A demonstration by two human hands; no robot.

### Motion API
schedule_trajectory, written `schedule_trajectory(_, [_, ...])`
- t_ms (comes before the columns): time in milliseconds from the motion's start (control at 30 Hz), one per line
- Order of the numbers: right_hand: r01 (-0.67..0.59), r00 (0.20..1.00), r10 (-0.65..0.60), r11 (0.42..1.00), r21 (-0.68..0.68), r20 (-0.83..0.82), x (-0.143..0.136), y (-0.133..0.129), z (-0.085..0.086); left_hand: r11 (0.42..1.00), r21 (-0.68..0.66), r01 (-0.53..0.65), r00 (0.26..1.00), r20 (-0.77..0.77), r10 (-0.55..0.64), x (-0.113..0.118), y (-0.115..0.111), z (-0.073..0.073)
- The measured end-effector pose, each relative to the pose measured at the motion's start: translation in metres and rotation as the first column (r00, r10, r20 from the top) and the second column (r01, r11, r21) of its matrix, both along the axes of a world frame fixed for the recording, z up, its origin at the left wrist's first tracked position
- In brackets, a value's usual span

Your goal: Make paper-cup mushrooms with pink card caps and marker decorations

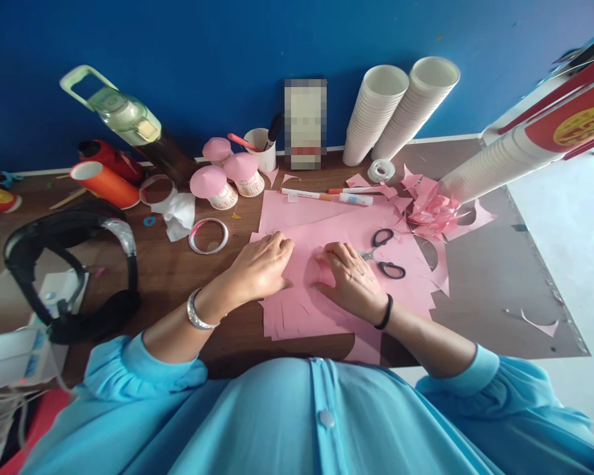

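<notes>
My left hand is over the left edge of the stacked pink paper sheets. Its fingers are bent and its thumb stands apart, with nothing visible between them. Facing it, my right hand curls over pink paper that shows between the fingers and thumb; its outline merges with the sheets beneath. Scissors with black handles lie on the sheets just beyond the right hand, their blade tips hidden by it. Farther back lie a white marker and a red-orange pen.
Pink-roofed paper cups, a cup of pens and a tape roll stand left of the sheets. White cup stacks stand behind. Pink scraps heap at right. A bottle and black headset-like band are far left.
</notes>
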State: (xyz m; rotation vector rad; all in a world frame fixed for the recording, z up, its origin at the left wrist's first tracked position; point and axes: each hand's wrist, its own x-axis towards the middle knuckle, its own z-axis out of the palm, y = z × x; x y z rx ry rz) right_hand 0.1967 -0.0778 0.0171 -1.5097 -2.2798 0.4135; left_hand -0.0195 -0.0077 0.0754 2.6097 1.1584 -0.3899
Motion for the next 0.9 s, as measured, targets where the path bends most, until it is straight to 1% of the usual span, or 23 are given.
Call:
schedule_trajectory(133, [-0.001, 1.000, 0.001, 1.000, -0.007, -0.005, 0.000, 0.001, 0.000, 0.999, -0.043, -0.029, 0.999, -0.032, 0.028, 0.001, 0.001, 0.001])
schedule_trajectory(333, [-0.005, 1.000, 0.004, 1.000, -0.030, -0.026, 0.000, 0.002, 0.001, 0.994, -0.095, -0.057, 0.998, -0.007, 0.057, 0.001, 0.003, -0.003])
schedule_trajectory(500, [-0.010, 0.997, 0.008, 0.999, -0.034, -0.073, 0.000, 0.002, 0.000, 0.992, -0.116, -0.042, 0.998, 0.036, 0.047, 0.000, 0.002, -0.003])
schedule_trajectory(600, [-0.039, 0.993, 0.033, 0.998, -0.056, -0.111, 0.000, 0.003, -0.001, 0.977, -0.202, -0.075, 0.992, 0.083, 0.094, -0.002, 0.001, -0.003])
schedule_trajectory(667, [-0.060, 0.987, 0.049, 0.996, -0.068, -0.151, 0.000, 0.004, -0.001, 0.953, -0.283, -0.105, 0.976, 0.153, 0.153, -0.004, 0.000, -0.003])
schedule_trajectory(733, [-0.071, 0.973, 0.050, 0.994, -0.085, -0.224, 0.001, 0.006, -0.001, 0.922, -0.366, -0.129, 0.936, 0.263, 0.235, -0.006, 0.000, -0.004])
schedule_trajectory(767, [-0.080, 0.959, 0.049, 0.992, -0.101, -0.278, 0.001, 0.007, 0.000, 0.901, -0.414, -0.131, 0.902, 0.328, 0.282, -0.007, 0.000, -0.004])
schedule_trajectory(833, [-0.120, 0.912, 0.046, 0.980, -0.158, -0.408, 0.002, 0.011, 0.004, 0.845, -0.524, -0.107, 0.807, 0.451, 0.382, -0.006, 0.000, -0.003])
schedule_trajectory(900, [-0.158, 0.854, 0.008, 0.957, -0.243, -0.520, 0.004, 0.014, 0.011, 0.794, -0.604, -0.073, 0.698, 0.537, 0.473, -0.003, 0.002, -0.002])
